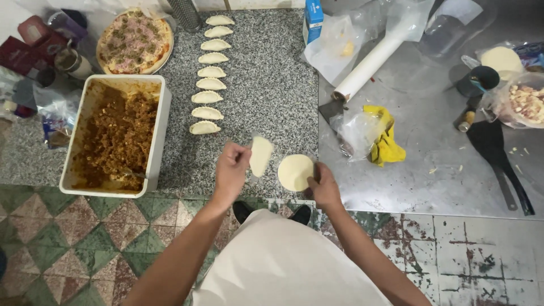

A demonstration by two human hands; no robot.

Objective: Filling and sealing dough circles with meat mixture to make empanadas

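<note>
My left hand (pixel 231 170) pinches a thin round of pale dough (pixel 261 154) and lifts it on edge above the granite counter (pixel 266 85). A stack of flat dough discs (pixel 294 171) lies just to its right, and my right hand (pixel 324 187) rests its fingers on the stack's near edge. To the left stands a white rectangular tub (pixel 164 113) with brown minced filling (pixel 116 139) and a spoon (pixel 133 173) in it. A column of several folded, filled pastries (pixel 208 85) runs back along the counter.
A topped pizza (pixel 134 41) sits at the back left among jars and bags. On the steel table (pixel 430 187) to the right lie a paper roll (pixel 371 62), a yellow cloth (pixel 388 141), plastic bags, a black spatula (pixel 498 158) and a blue carton (pixel 313 20).
</note>
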